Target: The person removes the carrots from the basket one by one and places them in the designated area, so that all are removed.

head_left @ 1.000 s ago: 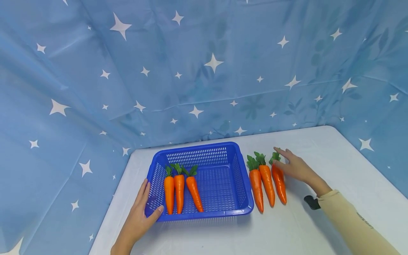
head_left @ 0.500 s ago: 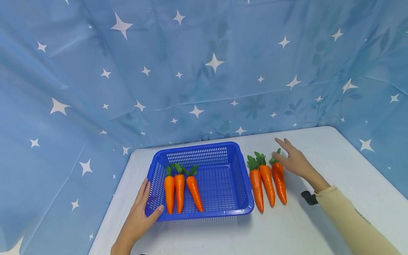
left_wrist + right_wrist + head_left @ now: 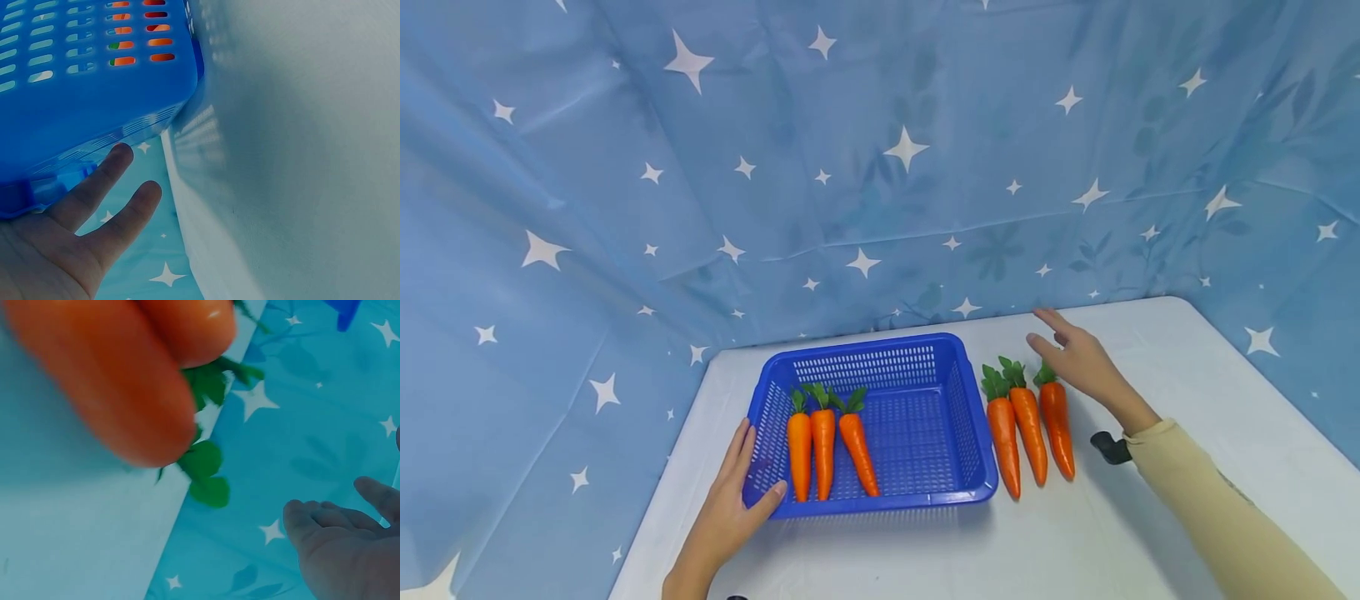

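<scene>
A blue plastic basket (image 3: pixel 917 498) holds three orange carrots (image 3: pixel 823 454) with green leafy tops, lying toward its left side. My left hand (image 3: pixel 722 508) rests at the basket's near left corner, its thumb over the front rim and its fingers straight along the left side. In the left wrist view two extended fingers (image 3: pixel 128 212) show beside the basket wall (image 3: pixel 125 94). Right of the basket lie three more carrots (image 3: pixel 1028 433) side by side. Over the leaves of the rightmost carrot (image 3: pixel 1057 429), my right hand (image 3: pixel 1086 362) hovers with nothing in it.
Everything lies on a white-covered table (image 3: pixel 910 558). Behind and to the sides hangs a blue curtain (image 3: pixel 775 208) with white stars. A small black object (image 3: pixel 1110 447) sits by the right sleeve (image 3: pixel 1210 500).
My right hand has lifted away from the rightmost carrot's leaves and shifted toward the table's far edge, slightly left. The left hand, basket and carrots stay in place.
</scene>
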A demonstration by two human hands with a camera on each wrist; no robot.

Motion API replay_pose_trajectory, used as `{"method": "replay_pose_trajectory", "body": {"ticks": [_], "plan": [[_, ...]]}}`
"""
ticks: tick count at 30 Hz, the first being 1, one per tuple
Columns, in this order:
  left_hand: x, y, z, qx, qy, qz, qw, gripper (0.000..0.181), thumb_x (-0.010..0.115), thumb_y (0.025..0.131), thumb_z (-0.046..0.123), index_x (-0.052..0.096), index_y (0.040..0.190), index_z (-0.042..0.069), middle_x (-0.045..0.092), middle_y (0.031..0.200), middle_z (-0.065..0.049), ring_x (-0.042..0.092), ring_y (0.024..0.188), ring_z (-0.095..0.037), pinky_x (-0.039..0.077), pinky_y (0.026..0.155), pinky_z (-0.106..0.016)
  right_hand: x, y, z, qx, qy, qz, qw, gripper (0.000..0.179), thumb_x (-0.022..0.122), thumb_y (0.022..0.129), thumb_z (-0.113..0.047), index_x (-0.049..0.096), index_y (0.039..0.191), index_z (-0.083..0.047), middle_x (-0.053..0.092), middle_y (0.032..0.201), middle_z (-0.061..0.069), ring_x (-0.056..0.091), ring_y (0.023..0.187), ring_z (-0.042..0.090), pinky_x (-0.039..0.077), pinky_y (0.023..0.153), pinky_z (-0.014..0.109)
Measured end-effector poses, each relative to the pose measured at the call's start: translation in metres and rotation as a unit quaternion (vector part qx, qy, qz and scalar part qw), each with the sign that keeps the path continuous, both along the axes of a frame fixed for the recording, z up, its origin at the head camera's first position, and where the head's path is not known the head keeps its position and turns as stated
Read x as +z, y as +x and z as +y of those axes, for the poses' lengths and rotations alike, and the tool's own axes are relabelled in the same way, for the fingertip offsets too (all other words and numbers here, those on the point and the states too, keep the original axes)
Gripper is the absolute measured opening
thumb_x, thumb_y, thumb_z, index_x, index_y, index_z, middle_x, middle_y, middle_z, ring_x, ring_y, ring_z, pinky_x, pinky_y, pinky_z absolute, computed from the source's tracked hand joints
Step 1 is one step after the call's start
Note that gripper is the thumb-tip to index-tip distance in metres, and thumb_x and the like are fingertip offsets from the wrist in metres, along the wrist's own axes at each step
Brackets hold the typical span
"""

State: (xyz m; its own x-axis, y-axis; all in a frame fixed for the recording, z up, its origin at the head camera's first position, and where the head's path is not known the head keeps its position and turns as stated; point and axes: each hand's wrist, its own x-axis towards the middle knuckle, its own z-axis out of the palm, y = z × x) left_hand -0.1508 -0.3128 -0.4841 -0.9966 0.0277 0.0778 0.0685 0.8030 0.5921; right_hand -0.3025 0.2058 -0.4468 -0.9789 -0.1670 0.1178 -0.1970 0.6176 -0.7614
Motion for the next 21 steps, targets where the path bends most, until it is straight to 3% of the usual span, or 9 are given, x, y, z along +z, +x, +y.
{"method": "replay_pose_trajectory", "body": {"ticks": [10, 21], "plan": [[0.0, 0.0, 0.001, 0.001, 0.001, 0.0, 1.0, 0.1, 0.066, 0.098, 0.051, 0.017, 0.172, 0.005, 0.007, 0.178, -0.019, 0.021, 0.156, -0.055, 0.03, 0.108, -0.077, 0.015, -0.002, -0.015, 0.034, -0.066, -0.01, 0.9972, 0.068, 0.051, 0.114, -0.038, 0.032, 0.167, 0.0, 0.028, 0.171, 0.028, 0.03, 0.154, 0.053, 0.031, 0.119, 0.067], [0.0, 0.0, 0.0, 0.0, -0.001, -0.002, 1.0, 0.1, 0.065, 0.098, 0.052, 0.016, 0.172, 0.005, 0.006, 0.179, -0.017, 0.021, 0.157, -0.054, 0.03, 0.109, -0.076, 0.035, -0.007, -0.028, 0.06, -0.1, -0.014, 0.9931, 0.066, 0.05, 0.114, -0.04, 0.032, 0.169, -0.007, 0.034, 0.17, 0.023, 0.034, 0.155, 0.045, 0.028, 0.122, 0.066]]}}
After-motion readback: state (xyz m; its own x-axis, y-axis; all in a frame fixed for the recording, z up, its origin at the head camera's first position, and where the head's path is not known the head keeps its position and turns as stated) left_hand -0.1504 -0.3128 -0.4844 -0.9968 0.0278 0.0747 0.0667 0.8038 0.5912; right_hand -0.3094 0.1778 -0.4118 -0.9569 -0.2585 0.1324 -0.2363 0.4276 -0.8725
